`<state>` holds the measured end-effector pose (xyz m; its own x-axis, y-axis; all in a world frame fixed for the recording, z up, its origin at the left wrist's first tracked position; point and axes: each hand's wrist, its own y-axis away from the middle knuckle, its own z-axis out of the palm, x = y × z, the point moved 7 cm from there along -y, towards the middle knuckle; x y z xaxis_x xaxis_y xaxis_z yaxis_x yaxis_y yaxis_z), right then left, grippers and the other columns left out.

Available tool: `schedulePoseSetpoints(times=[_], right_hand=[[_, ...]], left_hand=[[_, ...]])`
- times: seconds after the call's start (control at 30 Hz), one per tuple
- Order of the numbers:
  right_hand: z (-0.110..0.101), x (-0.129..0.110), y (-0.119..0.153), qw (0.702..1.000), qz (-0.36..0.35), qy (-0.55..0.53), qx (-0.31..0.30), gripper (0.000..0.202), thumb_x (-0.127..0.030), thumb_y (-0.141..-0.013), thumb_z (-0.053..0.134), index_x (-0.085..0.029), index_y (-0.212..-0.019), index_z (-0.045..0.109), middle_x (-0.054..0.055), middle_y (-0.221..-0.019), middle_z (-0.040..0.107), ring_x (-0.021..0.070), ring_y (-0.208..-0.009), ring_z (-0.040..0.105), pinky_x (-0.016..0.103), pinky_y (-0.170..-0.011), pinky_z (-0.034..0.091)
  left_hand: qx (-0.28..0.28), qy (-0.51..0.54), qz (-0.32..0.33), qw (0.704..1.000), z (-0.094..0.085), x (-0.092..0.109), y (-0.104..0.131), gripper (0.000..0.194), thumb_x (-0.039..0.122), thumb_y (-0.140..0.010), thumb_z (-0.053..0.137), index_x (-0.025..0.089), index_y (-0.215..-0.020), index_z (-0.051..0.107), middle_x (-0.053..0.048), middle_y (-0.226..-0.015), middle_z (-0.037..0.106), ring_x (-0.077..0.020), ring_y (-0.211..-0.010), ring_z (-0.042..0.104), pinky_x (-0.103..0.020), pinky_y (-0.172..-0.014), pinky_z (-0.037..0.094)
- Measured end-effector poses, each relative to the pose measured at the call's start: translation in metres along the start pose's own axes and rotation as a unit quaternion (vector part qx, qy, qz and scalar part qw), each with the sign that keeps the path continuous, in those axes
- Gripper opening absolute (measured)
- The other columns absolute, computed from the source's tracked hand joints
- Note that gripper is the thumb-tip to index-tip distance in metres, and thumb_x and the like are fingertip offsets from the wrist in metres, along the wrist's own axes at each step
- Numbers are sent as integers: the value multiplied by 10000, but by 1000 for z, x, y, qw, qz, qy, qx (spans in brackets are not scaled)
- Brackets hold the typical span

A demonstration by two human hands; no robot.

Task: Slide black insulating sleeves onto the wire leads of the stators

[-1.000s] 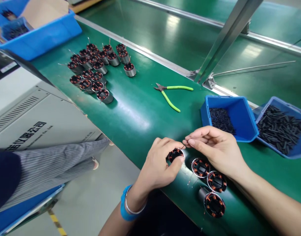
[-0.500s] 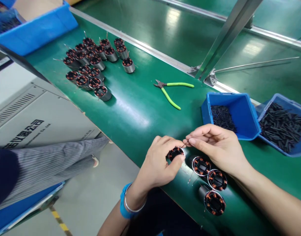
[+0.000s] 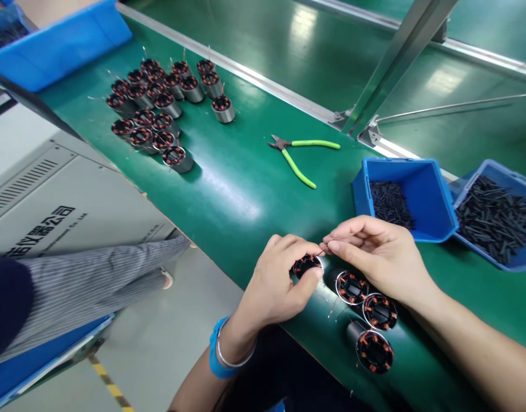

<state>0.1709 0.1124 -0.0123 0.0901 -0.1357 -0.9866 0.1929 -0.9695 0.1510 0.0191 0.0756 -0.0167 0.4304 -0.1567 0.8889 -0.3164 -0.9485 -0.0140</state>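
My left hand (image 3: 282, 280) is closed around a motor stator (image 3: 306, 265), a metal ring with copper windings inside, near the front edge of the green bench. Thumb and fingers grip its rim. My right hand (image 3: 370, 254) pinches a thin wire (image 3: 321, 252) at the stator's far side, its fingertips almost touching my left index finger. The wire's end is hidden in the fingertips. Just right of the held stator stand three more: one stator (image 3: 352, 288) closest, another stator (image 3: 379, 313) touching it, and a third stator (image 3: 375, 351) nearer to me.
Green-handled cutting pliers (image 3: 303, 157) lie open mid-bench. Two blue bins, one bin (image 3: 432, 200) and another bin (image 3: 514, 171), hold short black tubes at right. Several stators (image 3: 153, 109) stand far left, beside a blue crate (image 3: 74, 48). A metal post (image 3: 395, 74) rises behind. Someone's striped trouser leg (image 3: 99, 292) is at left.
The view has shifted slightly. Both hands keep the same hold on the stator and the wire, with hardly any movement between them.
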Motion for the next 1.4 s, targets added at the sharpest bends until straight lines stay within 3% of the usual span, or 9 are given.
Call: schedulePoseSetpoints(times=[0.37,1.4], right_hand=[[-1,-1,1,1000,21,-21,5,166,-280,-747,827,-195,-809,698,41,-787,771,165,-696,751,270,-690,656],[-2,-1,2,1000,8,-11,17,161,-263,-727,841,-207,-800,709,30,-789,771,152,-707,748,240,-675,645]], left_hand=[[-4,-8,-15,1000,0,0,0,200,182,-859,619,222,-1051,662,-20,-1051,697,-200,-930,573,-376,-869,468],[-6,-13,-11,1000,0,-1,0,192,191,-869,620,220,-1055,657,-17,-1054,697,-197,-943,570,-366,-878,461]])
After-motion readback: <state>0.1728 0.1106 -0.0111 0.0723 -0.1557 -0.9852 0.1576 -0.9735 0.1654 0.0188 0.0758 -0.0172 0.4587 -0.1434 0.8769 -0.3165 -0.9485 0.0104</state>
